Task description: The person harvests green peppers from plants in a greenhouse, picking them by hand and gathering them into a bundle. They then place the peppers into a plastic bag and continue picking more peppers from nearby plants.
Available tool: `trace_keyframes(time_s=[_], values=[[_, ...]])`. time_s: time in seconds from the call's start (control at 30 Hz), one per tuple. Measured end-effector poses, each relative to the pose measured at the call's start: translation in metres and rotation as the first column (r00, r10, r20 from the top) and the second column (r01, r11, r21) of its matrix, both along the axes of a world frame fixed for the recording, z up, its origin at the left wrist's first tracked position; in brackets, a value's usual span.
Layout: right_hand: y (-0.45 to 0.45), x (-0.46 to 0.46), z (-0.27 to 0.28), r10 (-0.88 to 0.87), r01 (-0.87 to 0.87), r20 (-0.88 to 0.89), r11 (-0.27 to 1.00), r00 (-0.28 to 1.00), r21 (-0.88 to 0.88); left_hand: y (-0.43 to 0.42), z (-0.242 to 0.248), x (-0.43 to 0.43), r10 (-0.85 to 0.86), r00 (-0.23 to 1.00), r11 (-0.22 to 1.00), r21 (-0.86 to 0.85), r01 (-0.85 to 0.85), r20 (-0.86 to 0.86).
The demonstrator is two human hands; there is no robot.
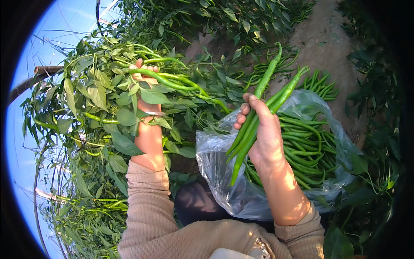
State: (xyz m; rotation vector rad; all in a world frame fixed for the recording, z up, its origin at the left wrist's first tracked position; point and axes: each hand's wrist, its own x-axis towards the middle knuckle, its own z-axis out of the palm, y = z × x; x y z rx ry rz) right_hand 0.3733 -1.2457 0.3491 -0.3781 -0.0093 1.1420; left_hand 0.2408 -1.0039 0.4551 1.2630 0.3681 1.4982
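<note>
Several long green chili peppers [247, 139] are gripped in my right hand [266, 129], above the left side of an open clear plastic bag [215, 153]. Many more green peppers [305, 152] lie in that bag. Among the leaves of a pepper plant [97, 87], my left hand [144, 71] has curled fingers near a cluster of long peppers [168, 82]; leaves and peppers partly cover it, so its hold is unclear. A bracelet [154, 113] is on the left wrist.
Piles of green peppers [320, 84] lie on the soil [318, 42] beyond the bag. Dense plants stand at the left, top and right. A brown pole [48, 70] and thin wires are at the far left. My knee [197, 200] is beside the bag.
</note>
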Motion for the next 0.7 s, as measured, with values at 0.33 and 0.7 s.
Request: trace_keyframes(time_s=[0.33,0.7], values=[[0.003,-0.008,0.002,0.026,-0.026,0.008,1.0,1.0,-0.008,0.007,0.021,-0.041,-0.428,0.902,0.826,-0.38,0.416,0.057],[0.018,-0.039,-0.018,0.207,-0.272,0.366,0.953,0.907,0.133,-0.114,-0.005,0.045,-0.574,0.777,0.766,-0.507,0.396,-0.259]])
